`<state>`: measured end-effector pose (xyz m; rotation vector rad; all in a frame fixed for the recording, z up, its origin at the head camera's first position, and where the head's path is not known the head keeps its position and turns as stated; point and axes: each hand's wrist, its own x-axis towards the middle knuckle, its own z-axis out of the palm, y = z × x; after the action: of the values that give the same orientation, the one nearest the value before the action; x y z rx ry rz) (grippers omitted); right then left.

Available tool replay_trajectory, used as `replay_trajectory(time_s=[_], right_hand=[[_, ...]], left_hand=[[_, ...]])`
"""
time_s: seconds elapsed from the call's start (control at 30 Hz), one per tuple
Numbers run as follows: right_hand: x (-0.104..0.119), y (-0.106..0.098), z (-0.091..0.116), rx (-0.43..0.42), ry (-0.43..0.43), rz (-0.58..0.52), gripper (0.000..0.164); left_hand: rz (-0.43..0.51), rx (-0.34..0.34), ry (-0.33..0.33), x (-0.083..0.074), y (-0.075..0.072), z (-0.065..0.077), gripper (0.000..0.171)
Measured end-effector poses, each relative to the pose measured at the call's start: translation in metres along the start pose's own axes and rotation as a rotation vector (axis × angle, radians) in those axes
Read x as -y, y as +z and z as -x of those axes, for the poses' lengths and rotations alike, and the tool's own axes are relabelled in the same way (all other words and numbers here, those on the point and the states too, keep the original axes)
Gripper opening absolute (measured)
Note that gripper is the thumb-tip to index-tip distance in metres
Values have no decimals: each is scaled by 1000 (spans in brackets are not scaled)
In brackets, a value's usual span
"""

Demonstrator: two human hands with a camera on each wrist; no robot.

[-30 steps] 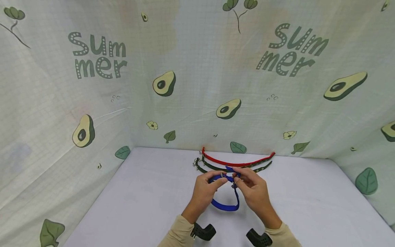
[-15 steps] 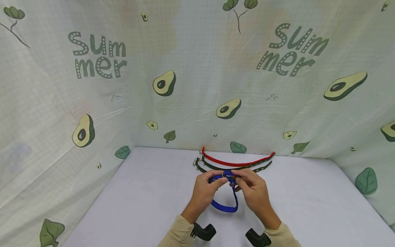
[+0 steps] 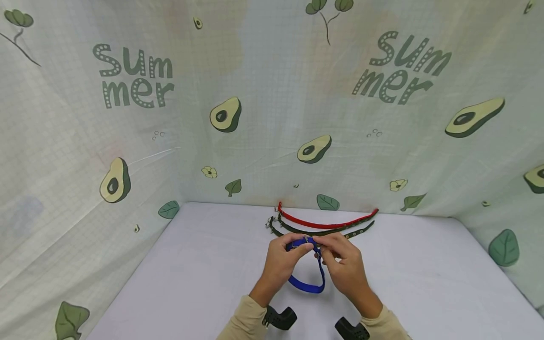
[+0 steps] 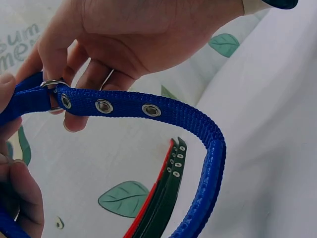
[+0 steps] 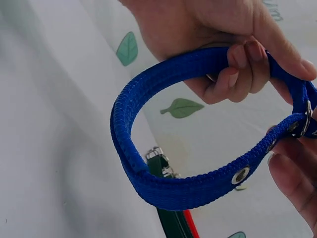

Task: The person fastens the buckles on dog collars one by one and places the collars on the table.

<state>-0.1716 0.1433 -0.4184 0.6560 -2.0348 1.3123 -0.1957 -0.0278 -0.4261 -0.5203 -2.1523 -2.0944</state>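
Both hands hold a blue collar (image 3: 307,285) up above the white table, its band hanging in a loop. The left hand (image 3: 280,259) has its fingers curled round the band, its thumb near the metal buckle (image 5: 307,116). Close beside it, the right hand (image 3: 346,264) pinches the strap by the buckle between thumb and fingers. Metal eyelets (image 4: 151,110) line the strap, which runs through the buckle frame in the left wrist view. The strap's tip is hidden by the fingers.
Behind the hands lie a red collar (image 3: 327,225) and dark green collars (image 3: 359,232), buckles to the left. The white table (image 3: 204,264) ends at a printed cloth wall (image 3: 263,156). A black camera mount (image 3: 281,318) sits on the left wrist.
The strap end that stuck up at the right fingers has been brought down toward the buckle. The right hand has moved slightly left; the left hand stays nearly still.
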Motion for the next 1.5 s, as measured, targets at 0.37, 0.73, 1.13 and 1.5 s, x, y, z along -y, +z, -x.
replay_trajectory(time_s=[0.37,0.73,1.13,1.5], right_hand=[[-15,3,8,30,79,19,38],[-8,1,6,90,261,-80,36],[-6,8,4,23,350,-110,24],[-5,6,5,18,398,-202,21]], left_hand=[[-34,6,-22,6,0,1,26],[-34,21,49,5,3,2,23],[134,23,42,6,4,0,29],[219,30,39,5,4,0,38]])
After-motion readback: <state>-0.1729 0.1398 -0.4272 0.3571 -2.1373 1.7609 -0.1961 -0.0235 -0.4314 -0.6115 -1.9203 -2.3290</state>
